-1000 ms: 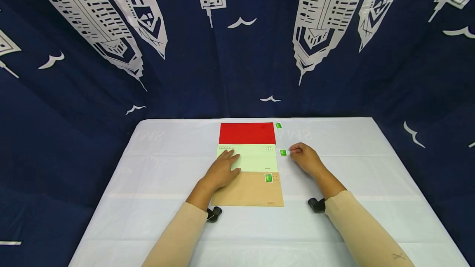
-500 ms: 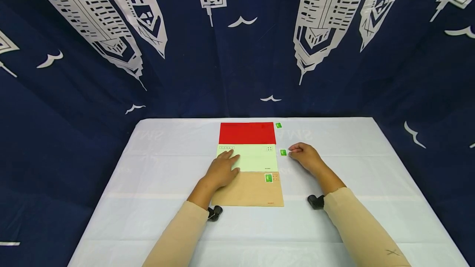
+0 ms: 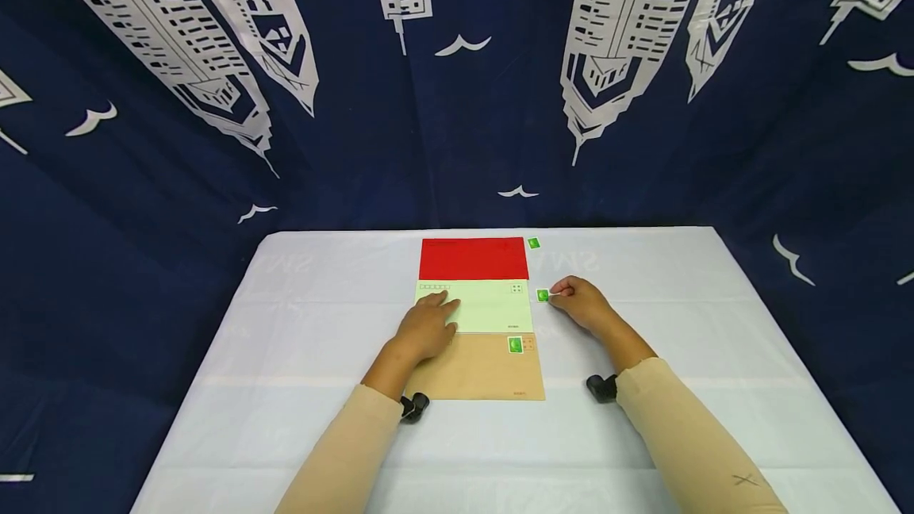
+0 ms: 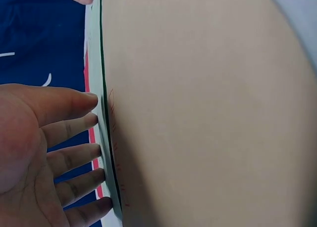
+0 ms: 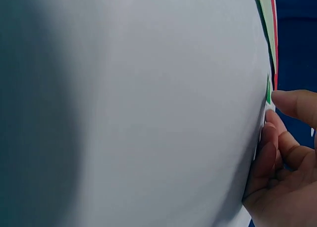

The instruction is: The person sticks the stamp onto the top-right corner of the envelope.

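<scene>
In the head view, my left hand [image 3: 428, 329] rests with fingers spread over the left part of a pale green envelope [image 3: 493, 306] and the top of a brown envelope [image 3: 474, 375]. The brown one bears a green stamp [image 3: 515, 345] near its upper right corner. My right hand [image 3: 584, 304] has its thumb and index finger at the right edge of a second green stamp [image 3: 543, 295], which lies just right of the green envelope. In the right wrist view this stamp [image 5: 269, 92] shows beside the thumb tip; I cannot tell if the fingers pinch it.
A red envelope [image 3: 474, 259] lies above the green one, with a third green stamp [image 3: 533, 243] off its upper right corner. All lie on a white-covered table [image 3: 300, 355]. A dark blue cloth [image 3: 457, 125] with white printed buildings hangs behind the far edge.
My right hand has moved slightly left, its fingertips now reaching the edge of the stamp beside the green envelope. The left hand stays on the envelopes. The head view has shifted slightly.
</scene>
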`<state>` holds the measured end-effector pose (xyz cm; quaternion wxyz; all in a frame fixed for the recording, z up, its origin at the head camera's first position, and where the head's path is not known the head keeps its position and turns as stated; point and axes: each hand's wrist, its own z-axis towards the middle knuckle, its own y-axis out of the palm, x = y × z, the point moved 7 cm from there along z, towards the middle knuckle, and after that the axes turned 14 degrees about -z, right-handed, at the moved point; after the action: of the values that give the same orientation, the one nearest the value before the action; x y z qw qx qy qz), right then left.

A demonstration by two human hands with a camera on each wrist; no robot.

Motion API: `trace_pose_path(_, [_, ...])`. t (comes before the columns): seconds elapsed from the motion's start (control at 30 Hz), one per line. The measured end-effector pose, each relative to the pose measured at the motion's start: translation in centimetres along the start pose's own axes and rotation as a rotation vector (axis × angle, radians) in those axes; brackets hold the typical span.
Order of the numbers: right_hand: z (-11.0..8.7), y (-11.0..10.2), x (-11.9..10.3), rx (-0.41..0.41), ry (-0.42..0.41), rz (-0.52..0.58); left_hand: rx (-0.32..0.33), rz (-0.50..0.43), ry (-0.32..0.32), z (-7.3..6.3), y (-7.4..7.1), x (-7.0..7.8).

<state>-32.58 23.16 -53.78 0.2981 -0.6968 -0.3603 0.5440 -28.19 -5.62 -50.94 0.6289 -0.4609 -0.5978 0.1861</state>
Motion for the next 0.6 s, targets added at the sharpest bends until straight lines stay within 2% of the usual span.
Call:
trace_pose_path(0.23, [0.22,0.12,-0.13,0.017,0.009,-0.050,-0.001,-0.015,-0.007,0.01,-0.18,0.13])
trace_pose_path(0.6, [-0.04,-0.17,-0.73,0.027,-0.003,-0.066,-0.004,-0.011,-0.022,-0.01,-0.35,0.10])
